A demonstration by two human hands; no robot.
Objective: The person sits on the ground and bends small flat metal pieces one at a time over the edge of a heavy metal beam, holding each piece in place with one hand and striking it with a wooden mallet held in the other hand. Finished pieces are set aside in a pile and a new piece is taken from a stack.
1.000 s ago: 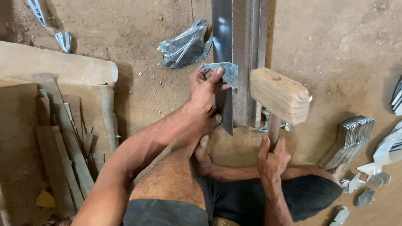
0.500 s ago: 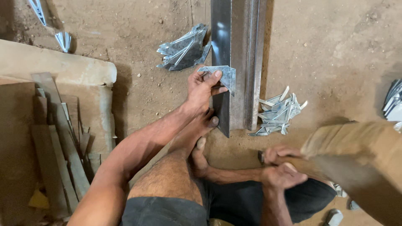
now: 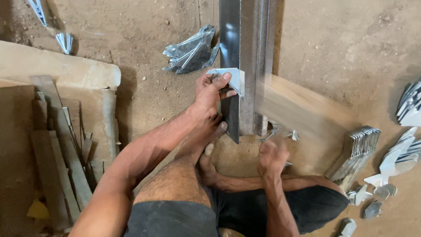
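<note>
Floor (image 3: 342,48): bare packed earth, brown and dusty, scattered with small pebbles. Left side: a pale flat slab (image 3: 57,70) lying on the ground, with a stack of weathered wooden strips (image 3: 52,149) beside it. Upper middle: a heap of bent metal offcuts (image 3: 190,50). Upper left: two small shiny metal scraps (image 3: 65,40). Right edge: a neat stack of cut metal pieces (image 3: 362,147) and loose pale metal shapes (image 3: 394,162). Light: soft, even daylight, faint shadows.
</note>
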